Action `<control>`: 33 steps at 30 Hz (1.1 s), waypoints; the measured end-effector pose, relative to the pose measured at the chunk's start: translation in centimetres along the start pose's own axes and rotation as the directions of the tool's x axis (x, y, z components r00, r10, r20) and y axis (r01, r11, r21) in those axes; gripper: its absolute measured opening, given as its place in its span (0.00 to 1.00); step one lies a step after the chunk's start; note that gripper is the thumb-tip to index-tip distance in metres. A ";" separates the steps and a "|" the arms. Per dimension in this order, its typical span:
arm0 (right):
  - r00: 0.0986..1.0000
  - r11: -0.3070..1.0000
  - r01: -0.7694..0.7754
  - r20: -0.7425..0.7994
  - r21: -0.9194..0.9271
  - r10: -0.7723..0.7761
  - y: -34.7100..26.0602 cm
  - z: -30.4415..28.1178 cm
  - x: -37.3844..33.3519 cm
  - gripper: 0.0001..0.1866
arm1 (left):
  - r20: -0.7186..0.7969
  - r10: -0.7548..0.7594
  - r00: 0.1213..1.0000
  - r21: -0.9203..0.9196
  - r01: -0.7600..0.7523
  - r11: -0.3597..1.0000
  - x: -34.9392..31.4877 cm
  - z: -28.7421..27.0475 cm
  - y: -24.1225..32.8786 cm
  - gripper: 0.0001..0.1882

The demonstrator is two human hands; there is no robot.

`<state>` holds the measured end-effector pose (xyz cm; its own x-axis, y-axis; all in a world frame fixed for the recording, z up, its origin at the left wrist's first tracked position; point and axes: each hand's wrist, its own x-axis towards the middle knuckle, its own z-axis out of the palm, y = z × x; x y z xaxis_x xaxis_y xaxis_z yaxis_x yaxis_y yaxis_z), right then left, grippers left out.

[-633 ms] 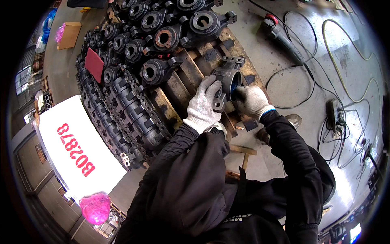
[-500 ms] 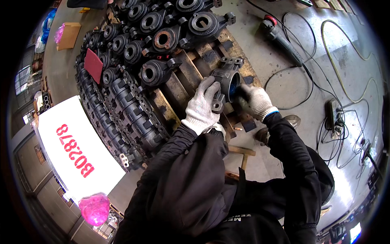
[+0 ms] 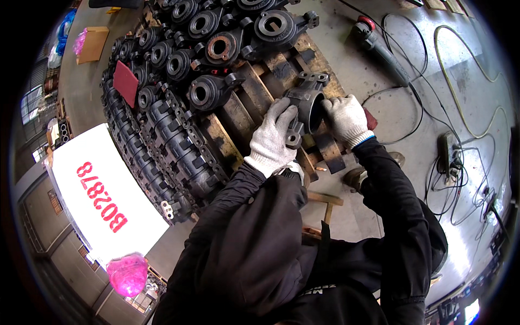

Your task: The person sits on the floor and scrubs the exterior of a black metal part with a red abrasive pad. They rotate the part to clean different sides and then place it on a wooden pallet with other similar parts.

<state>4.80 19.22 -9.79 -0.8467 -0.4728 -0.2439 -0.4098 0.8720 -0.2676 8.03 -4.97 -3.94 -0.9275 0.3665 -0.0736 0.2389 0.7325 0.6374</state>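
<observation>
A dark grey metal casting with a round bore and bolted-looking lugs lies tilted on the wooden pallet, its bore facing right. My left hand, in a white knit glove, wraps round the casting's near left side. At the mouth of the bore my right hand, gloved too, is closed with its fingertips by the rim. A dark red piece, apparently an abrasive pad, sticks out from under the right hand. Most of it is hidden by the glove.
Rows of black ring-ended castings fill the wooden pallet ahead and left, with a dark red sheet on them. An angle grinder with its cable lies on the floor at right, near a power strip. A white board stands left.
My right hand has drawn back slightly to the right from the bore, and the dark red piece now shows beyond it. My left hand keeps its hold on the casting.
</observation>
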 end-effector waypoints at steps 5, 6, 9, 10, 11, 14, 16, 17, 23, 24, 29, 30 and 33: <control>0.995 0.988 0.075 0.068 -0.133 -0.067 -0.7 0.0 0.3 0.10 | 0.008 -0.013 1.000 0.007 0.013 1.000 0.0 0.0 -0.1 0.39; 0.995 0.988 0.075 0.075 -0.136 -0.065 -0.8 0.0 0.2 0.09 | 0.007 -0.014 1.000 0.007 0.014 1.000 0.0 0.1 -0.1 0.40; 0.993 0.987 0.081 0.101 -0.138 -0.067 -1.2 -0.4 0.3 0.09 | 0.013 -0.018 1.000 -0.003 0.018 1.000 0.0 -0.1 0.1 0.39; 0.991 0.987 0.083 0.114 -0.138 -0.068 -1.3 -0.4 0.3 0.09 | 0.013 -0.021 1.000 -0.004 0.021 1.000 0.0 -0.1 0.1 0.39; 0.990 0.987 0.086 0.127 -0.138 -0.069 -1.3 -0.4 0.3 0.10 | 0.013 -0.023 1.000 -0.006 0.024 1.000 0.0 -0.1 0.1 0.38; 0.984 0.994 0.081 0.163 -0.067 -0.070 -1.9 -1.0 0.2 0.13 | -0.009 -0.019 1.000 -0.010 0.019 1.000 -0.1 0.1 0.1 0.37; 0.980 0.999 0.045 0.195 0.025 -0.049 -1.7 -0.8 0.3 0.14 | -0.026 -0.011 1.000 -0.010 0.010 1.000 0.0 0.2 0.2 0.36; 0.977 0.997 0.024 0.212 0.070 -0.038 -1.6 -0.8 0.3 0.15 | -0.032 -0.005 0.999 -0.009 0.005 1.000 0.0 0.3 0.2 0.36; 0.967 0.896 -0.136 0.253 0.423 0.027 -1.8 -2.0 -0.2 0.14 | -0.030 -0.002 1.000 0.011 0.003 1.000 -0.1 0.4 -0.2 0.36; 0.967 0.868 -0.154 0.251 0.472 0.035 -2.0 -1.9 -0.3 0.15 | -0.030 -0.002 1.000 0.017 0.002 1.000 -0.2 0.4 -0.3 0.37; 0.964 0.712 -0.212 0.261 0.670 0.042 -1.7 -1.7 -0.5 0.18 | -0.009 -0.014 1.000 0.020 0.015 1.000 0.0 0.3 0.0 0.39; 0.966 0.771 -0.194 0.256 0.607 0.041 -1.5 -1.8 -0.4 0.17 | -0.009 -0.010 1.000 0.022 0.010 1.000 0.0 0.4 0.0 0.39; 0.965 0.902 -0.123 0.262 0.413 0.012 -1.6 -2.6 0.0 0.17 | -0.042 0.018 0.999 0.017 -0.018 1.000 0.0 0.7 -0.3 0.40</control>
<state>4.58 18.10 -6.97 -0.7331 -0.4792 -0.4826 -0.1254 0.7927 -0.5966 8.13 -4.75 -4.68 -0.9341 0.3557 -0.0299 0.2600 0.7356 0.6256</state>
